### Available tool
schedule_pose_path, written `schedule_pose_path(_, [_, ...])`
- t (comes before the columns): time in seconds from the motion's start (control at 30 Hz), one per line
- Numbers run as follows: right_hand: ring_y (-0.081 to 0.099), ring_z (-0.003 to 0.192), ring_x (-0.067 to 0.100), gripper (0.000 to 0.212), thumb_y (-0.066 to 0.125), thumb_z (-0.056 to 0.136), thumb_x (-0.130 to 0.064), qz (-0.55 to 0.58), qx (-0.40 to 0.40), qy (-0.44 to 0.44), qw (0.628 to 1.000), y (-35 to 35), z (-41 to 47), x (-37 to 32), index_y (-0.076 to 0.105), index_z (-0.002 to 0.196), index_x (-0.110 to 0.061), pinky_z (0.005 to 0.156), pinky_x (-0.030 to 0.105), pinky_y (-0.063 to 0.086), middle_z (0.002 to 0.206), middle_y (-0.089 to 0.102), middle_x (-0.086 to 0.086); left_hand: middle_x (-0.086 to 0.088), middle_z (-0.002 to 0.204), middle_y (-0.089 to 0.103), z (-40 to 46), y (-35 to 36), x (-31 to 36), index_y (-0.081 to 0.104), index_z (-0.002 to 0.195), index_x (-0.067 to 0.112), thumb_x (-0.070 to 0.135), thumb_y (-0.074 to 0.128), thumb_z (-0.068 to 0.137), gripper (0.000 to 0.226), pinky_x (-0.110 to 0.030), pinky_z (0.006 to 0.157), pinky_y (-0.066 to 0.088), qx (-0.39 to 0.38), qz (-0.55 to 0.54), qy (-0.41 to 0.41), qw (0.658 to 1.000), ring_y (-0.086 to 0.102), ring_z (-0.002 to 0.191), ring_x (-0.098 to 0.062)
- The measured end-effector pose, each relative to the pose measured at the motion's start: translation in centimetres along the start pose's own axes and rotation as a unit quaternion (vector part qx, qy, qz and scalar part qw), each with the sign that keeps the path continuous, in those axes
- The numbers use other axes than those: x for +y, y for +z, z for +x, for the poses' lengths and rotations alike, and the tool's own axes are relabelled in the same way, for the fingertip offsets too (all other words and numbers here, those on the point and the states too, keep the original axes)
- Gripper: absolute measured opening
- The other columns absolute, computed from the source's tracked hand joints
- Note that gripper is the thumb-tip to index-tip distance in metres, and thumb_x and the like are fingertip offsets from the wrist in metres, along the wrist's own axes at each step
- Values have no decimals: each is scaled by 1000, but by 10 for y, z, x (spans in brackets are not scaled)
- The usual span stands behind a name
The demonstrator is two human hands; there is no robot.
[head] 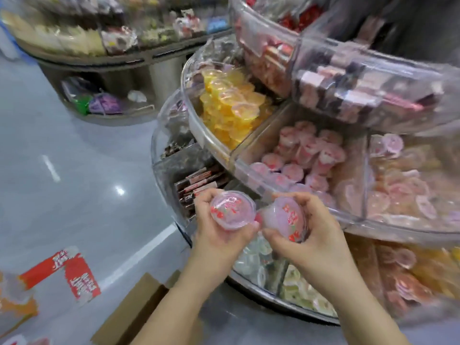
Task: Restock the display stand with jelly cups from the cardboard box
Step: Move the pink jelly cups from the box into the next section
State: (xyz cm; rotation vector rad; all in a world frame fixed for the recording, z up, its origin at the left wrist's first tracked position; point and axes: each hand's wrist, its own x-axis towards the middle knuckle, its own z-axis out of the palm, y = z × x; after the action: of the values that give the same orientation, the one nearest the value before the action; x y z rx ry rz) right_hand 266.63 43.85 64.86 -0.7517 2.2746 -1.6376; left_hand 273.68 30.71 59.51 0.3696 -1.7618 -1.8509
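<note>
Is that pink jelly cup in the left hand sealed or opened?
Sealed: the pink jelly cup in the left hand shows its printed film lid flat and unbroken.

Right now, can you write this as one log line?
left hand: holds pink jelly cup | right hand: holds second pink cup | stand: not placed yet

A glossy grey floor (pixel 74 170) carries bright glints of overhead light and a pale stripe (pixel 139 250). Beyond the floor stands a second round display island (pixel 104 61) with a metal base, its goods blurred.
</note>
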Motion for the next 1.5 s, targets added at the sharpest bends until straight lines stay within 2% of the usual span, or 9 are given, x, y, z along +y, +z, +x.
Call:
schedule_pose_path(0.1, [61,76,-5,42,81,66,-13,27,51,4,998,-47,3,8,55,92,-34,64,7,46,91,65,-21,33,108,57,19,42,11,37,120,25,20,66,73,56,-4,81,41,-91,-11,15,996,55,99,13])
schedule_pose_path(0.27, [61,81,-2,43,78,70,-7,71,110,46,990,-88,26,26,53,97,-28,68,12,48,95,64,-9,-4,119,58,60,87,22,51,118,25,21,70,78,45,-16,93,41,-122,47,15,991,55,111,-9])
schedule_pose_path(0.4, [60,79,-1,41,71,73,-5,16,118,75,990,-88,59,40,47,93,-33,64,8,46,93,61,-12,7,102,66,105,95,15,61,103,28,3,77,69,46,-5,75,43,-123,119,10,985,60,91,2])
schedule_pose_path(0.53, [58,86,11,38,69,73,-10,-30,119,126,984,-69,105,57,46,101,-24,68,21,44,94,59,-8,4,94,70,147,94,-12,64,101,22,-3,78,62,48,-19,74,49,-101,170,-74,978,63,84,-10])
schedule_pose_path(0.7, [61,96,23,44,73,75,-27,-111,110,215,964,-49,147,79,53,109,-8,81,36,50,101,64,5,8,77,66,179,102,-32,62,83,30,-9,77,58,48,-15,54,48,-88,149,-170,970,61,69,-7])
schedule_pose_path(0.83, [59,107,29,46,70,79,-23,-106,121,228,960,-42,149,83,48,116,-6,87,37,50,114,63,10,-2,84,66,187,102,-44,61,95,17,-15,67,66,44,-18,47,50,-93,103,-257,956,63,74,-13])
schedule_pose_path(1.17, [62,98,25,27,65,80,-17,-79,82,242,964,-43,160,79,62,106,-11,88,44,51,104,68,8,-3,101,65,190,100,-50,55,100,25,2,64,77,34,-45,82,56,-89,172,-267,944,63,95,-23])
schedule_pose_path(1.3, [61,100,24,33,70,76,-21,-83,73,247,963,-44,160,84,63,107,-12,89,44,51,106,67,7,-10,98,70,192,97,-41,65,87,19,-3,59,82,24,-49,87,53,-140,133,-312,930,65,96,-28])
schedule_pose_path(1.5, [60,107,17,47,74,74,-27,-14,69,265,962,-45,155,94,59,119,-22,97,40,49,113,66,-3,-16,94,71,199,85,-34,64,103,-1,1,56,88,17,-36,82,54,-115,33,-400,909,66,94,-26])
